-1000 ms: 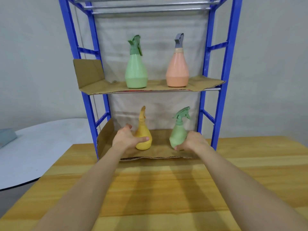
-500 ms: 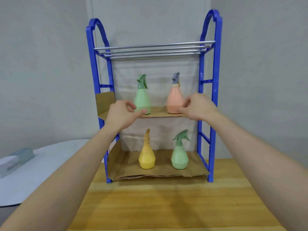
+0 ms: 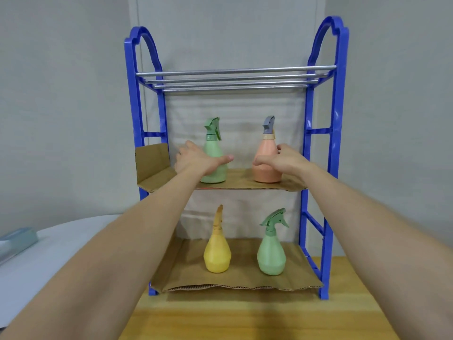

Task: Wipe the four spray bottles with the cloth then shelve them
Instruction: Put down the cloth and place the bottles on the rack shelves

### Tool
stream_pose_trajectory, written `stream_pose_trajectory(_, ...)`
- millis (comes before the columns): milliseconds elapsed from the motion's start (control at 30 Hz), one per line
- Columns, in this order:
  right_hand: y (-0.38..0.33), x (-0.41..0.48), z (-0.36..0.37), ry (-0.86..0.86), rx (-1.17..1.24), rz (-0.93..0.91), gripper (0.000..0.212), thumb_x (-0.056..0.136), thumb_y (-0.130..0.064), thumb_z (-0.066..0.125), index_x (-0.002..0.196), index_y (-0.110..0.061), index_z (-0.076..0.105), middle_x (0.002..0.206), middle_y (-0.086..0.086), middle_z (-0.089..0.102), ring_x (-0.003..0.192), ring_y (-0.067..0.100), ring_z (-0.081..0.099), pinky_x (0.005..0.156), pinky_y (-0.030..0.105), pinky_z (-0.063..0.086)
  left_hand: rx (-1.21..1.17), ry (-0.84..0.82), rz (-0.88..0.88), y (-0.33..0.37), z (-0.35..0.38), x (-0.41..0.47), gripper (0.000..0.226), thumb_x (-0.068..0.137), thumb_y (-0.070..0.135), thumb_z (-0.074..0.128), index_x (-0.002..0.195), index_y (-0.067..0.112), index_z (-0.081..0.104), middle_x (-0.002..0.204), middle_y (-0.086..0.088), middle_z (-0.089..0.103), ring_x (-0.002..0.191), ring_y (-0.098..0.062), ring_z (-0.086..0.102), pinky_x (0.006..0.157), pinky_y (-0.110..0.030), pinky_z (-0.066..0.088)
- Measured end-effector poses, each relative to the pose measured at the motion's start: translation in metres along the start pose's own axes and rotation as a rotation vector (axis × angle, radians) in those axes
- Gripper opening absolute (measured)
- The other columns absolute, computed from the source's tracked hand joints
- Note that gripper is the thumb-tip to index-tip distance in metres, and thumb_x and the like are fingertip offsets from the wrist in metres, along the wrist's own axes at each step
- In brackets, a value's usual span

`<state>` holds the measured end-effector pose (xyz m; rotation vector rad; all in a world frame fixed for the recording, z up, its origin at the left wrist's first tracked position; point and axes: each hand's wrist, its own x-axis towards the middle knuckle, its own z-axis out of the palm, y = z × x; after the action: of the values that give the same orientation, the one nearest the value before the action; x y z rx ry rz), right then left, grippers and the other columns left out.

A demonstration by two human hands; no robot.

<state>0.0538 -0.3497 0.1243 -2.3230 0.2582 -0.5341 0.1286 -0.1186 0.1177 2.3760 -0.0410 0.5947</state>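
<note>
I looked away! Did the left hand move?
Yes. The left hand went up, from the yellow bottle on the bottom shelf to the green bottle on the middle shelf.

Matt plastic bottles (image 3: pixel 271 251), corrugated cardboard liner (image 3: pixel 245 282), wooden table (image 3: pixel 245 320)

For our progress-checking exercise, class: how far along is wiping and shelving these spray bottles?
Done: all four stand on the blue plastic rack, the yellow plastic spray bottle and dark-triggered green spray bottle lowest. In hand: left hand grips the pale green plastic spray bottle, right hand the peach plastic spray bottle. Left: unclear; no cloth shows, wiping unconfirmed.
</note>
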Motion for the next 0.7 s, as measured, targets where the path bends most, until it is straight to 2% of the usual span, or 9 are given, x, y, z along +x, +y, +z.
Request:
stream_pose_trajectory(67, 0.0, 0.006, 0.004, 0.007, -0.026, -0.016, 0.076, 0.078, -0.049, 0.084, 0.14, -0.016, 0.055, 0.132, 0.006, 0.063, 0.113, 0.028, 0.063, 0.091, 0.041, 0.057, 0.035, -0.013, -0.003, -0.001, 0.003, 0.003, 0.134, 0.055, 0.093, 0.08, 0.151, 0.008, 0.041, 0.15, -0.014, 0.056, 0.138, -0.034, 0.059, 0.107, -0.049, 0.056)
stream_pose_trajectory(133, 0.003, 0.009, 0.007, 0.031, -0.059, -0.012, 0.072, 0.08, -0.045, 0.085, 0.138, -0.014, 0.057, 0.13, 0.007, 0.065, 0.111, 0.028, 0.064, 0.089, 0.04, 0.057, 0.051, -0.015, -0.006, -0.001, 0.006, 0.002, 0.121, 0.056, 0.088, 0.082, 0.142, 0.009, 0.051, 0.139, -0.012, 0.063, 0.126, -0.033, 0.067, 0.099, -0.047, 0.06)
stream_pose_trajectory(233, 0.007, 0.01, 0.012, 0.106, -0.1, -0.002, 0.081, 0.072, -0.056, 0.09, 0.134, -0.014, 0.059, 0.124, 0.006, 0.067, 0.107, 0.027, 0.065, 0.086, 0.042, 0.057, 0.008, -0.035, 0.001, 0.0, 0.009, 0.002, 0.108, 0.054, 0.078, 0.084, 0.134, 0.01, 0.058, 0.131, -0.011, 0.067, 0.116, -0.032, 0.07, 0.094, -0.044, 0.062)
stream_pose_trajectory(333, 0.009, 0.007, 0.022, 0.24, -0.158, 0.025, 0.093, 0.063, -0.066, 0.092, 0.129, -0.012, 0.056, 0.121, 0.007, 0.065, 0.107, 0.03, 0.065, 0.078, 0.04, 0.052, -0.108, -0.093, 0.017, 0.0, 0.013, 0.002, 0.1, 0.059, 0.065, 0.087, 0.135, 0.009, 0.052, 0.127, -0.01, 0.066, 0.115, -0.033, 0.068, 0.096, -0.047, 0.061)
stream_pose_trajectory(467, 0.005, 0.009, 0.035, 0.373, -0.219, 0.059, 0.112, 0.053, -0.072, 0.094, 0.134, -0.009, 0.048, 0.133, 0.013, 0.06, 0.125, 0.034, 0.062, 0.096, 0.045, 0.054, -0.247, -0.146, 0.03, -0.002, 0.016, 0.006, 0.091, 0.075, 0.051, 0.09, 0.141, 0.006, 0.046, 0.13, -0.009, 0.062, 0.119, -0.031, 0.064, 0.101, -0.043, 0.057)
stream_pose_trajectory(600, 0.0, 0.01, 0.04, 0.406, -0.241, 0.081, 0.121, 0.055, -0.07, 0.095, 0.142, -0.007, 0.04, 0.14, 0.017, 0.057, 0.133, 0.035, 0.056, 0.106, 0.045, 0.051, -0.326, -0.201, 0.053, -0.007, 0.016, 0.009, 0.062, 0.085, 0.037, 0.088, 0.127, 0.011, 0.051, 0.122, -0.005, 0.063, 0.11, -0.024, 0.061, 0.09, -0.035, 0.05)
stream_pose_trajectory(700, -0.003, 0.009, 0.045, 0.426, -0.236, 0.081, 0.123, 0.059, -0.067, 0.096, 0.146, -0.006, 0.034, 0.142, 0.018, 0.054, 0.135, 0.035, 0.053, 0.108, 0.044, 0.047, -0.37, -0.263, 0.067, -0.015, 0.014, 0.014, 0.068, 0.081, 0.038, 0.089, 0.134, 0.013, 0.053, 0.126, -0.004, 0.066, 0.115, -0.023, 0.066, 0.097, -0.037, 0.054)
